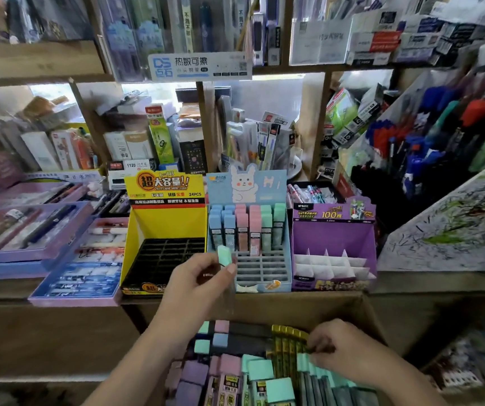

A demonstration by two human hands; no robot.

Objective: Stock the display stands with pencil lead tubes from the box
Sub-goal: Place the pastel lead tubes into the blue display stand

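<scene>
My left hand (198, 278) pinches a green-capped lead tube (224, 255), held upright in front of the blue rabbit display stand (276, 281). That stand's back rows hold blue, pink and green tubes (245, 227); its front slots are bare. The yellow stand (136, 244) to its left and the purple stand (332, 238) to its right hold no tubes. At the bottom, the cardboard box (264, 306) holds several mixed tubes (235, 373). My right hand (344, 350) reaches into the box, fingertips curled on the gold-capped tubes (289, 335).
Purple trays of pens (30, 230) lie at the left on the wooden counter (45, 326). A slanted rack of pens (440, 142) rises at the right. Shelves packed with stationery (153, 133) stand behind the stands.
</scene>
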